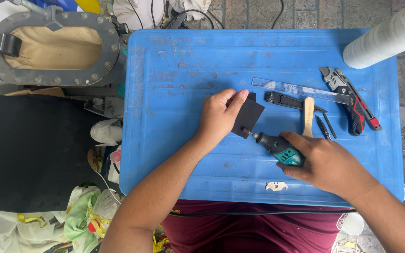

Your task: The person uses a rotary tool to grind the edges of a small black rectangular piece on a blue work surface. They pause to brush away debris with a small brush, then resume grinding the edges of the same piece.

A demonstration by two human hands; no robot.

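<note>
Left hand (220,114): grip clenched on a black square pad (248,117), pressing it against the blue bench (179,70) near centre.
Right hand (326,164): grip wrapped around a green rotary tool (280,148), its tip touching the pad's lower edge.
At 2 o'clock of the pad: clear ruler (301,90), black knife (289,100), wooden handle (308,116), two thin bits (325,126), red folding cutter (352,100).
At 5 o'clock: loose blade (276,186) near the bench edge.
At 9 o'clock, off the bench: black sheet (29,150).
Top right: white roll (387,35) overhanging the corner.

White roll (390,35) cut off at top-right edge; rotary tool (282,149) rear hidden under right hand (326,164).
</note>
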